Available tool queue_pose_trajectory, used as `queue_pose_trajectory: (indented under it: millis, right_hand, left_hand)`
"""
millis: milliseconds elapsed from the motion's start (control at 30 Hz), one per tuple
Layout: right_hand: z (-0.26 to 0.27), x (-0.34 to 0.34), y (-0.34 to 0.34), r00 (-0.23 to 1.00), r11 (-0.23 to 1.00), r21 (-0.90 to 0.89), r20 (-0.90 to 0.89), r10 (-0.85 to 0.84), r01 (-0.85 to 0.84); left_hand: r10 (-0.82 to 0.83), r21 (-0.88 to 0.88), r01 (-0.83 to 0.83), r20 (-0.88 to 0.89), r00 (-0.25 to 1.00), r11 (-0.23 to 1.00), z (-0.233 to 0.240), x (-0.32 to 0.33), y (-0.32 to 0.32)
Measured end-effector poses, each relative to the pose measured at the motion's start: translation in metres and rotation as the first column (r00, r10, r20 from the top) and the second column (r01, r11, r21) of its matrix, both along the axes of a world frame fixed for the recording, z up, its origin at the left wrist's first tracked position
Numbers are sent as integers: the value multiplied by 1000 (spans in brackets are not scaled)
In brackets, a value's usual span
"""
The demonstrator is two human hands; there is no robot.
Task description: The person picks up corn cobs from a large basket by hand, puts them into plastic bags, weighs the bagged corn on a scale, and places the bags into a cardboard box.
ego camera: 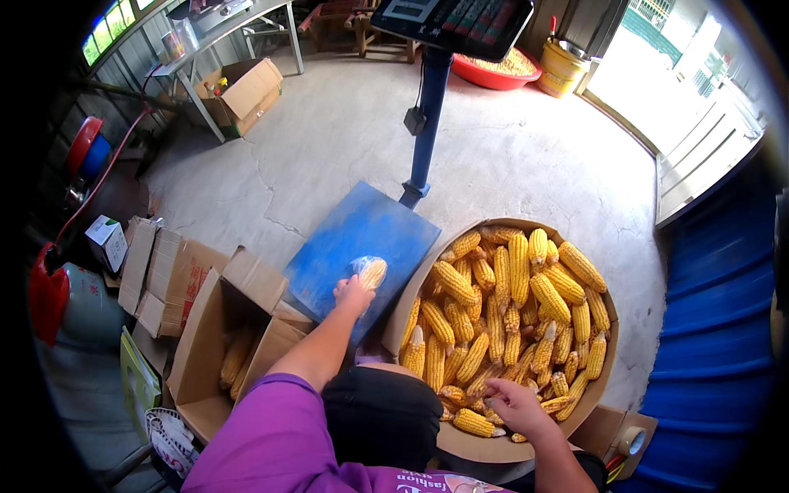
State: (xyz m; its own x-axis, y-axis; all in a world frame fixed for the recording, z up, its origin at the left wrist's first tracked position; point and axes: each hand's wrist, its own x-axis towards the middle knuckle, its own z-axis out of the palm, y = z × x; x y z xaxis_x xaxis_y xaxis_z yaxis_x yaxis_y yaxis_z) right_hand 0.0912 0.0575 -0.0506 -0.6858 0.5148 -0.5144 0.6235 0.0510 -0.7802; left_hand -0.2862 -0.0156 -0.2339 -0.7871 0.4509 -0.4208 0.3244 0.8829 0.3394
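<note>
My left hand (354,297) reaches over the blue platform (336,237) of a floor scale. Its fingers hold a pale corn cob in clear plastic (372,272), just above or resting on the platform. To the right stands a large round cardboard container (609,382), heaped with yellow corn cobs (493,314). Low over the near part of that heap is my right hand (521,408), with its thumb and fingers bent towards the cobs. Whether it grips one is not clear. Above the platform, a blue post (429,117) carries the scale's display and keypad (456,24).
An open cardboard box (197,363) with a few cobs stands at my left, near folded cardboard (166,277). A tape roll (632,440) lies at lower right. Farther off are a red basin (493,80) of kernels, a yellow bucket (562,68) and a metal table (222,28).
</note>
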Motion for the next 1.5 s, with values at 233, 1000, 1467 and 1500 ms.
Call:
queue_pose_trajectory:
  millis: [233, 1000, 1467, 1500]
  right_hand:
    - [3, -4, -2, 999, 997, -76, 43, -8, 11]
    - [-6, 4, -7, 995, 997, -37, 64, 74, -72]
    - [-3, -2, -7, 962, 974, 28, 167, 217, -225]
    - [-6, 0, -8, 958, 972, 14, 173, 228, -234]
  left_hand:
    - [83, 25, -83, 5, 997, 996, 24, 12, 2]
    - [634, 332, -597, -1, 774, 730, -22, 1, -47]
    - [735, 412, -650, -74, 674, 638, -39, -7, -69]
    - [740, 399, -659, -77, 668, 637, -38, -7, -71]
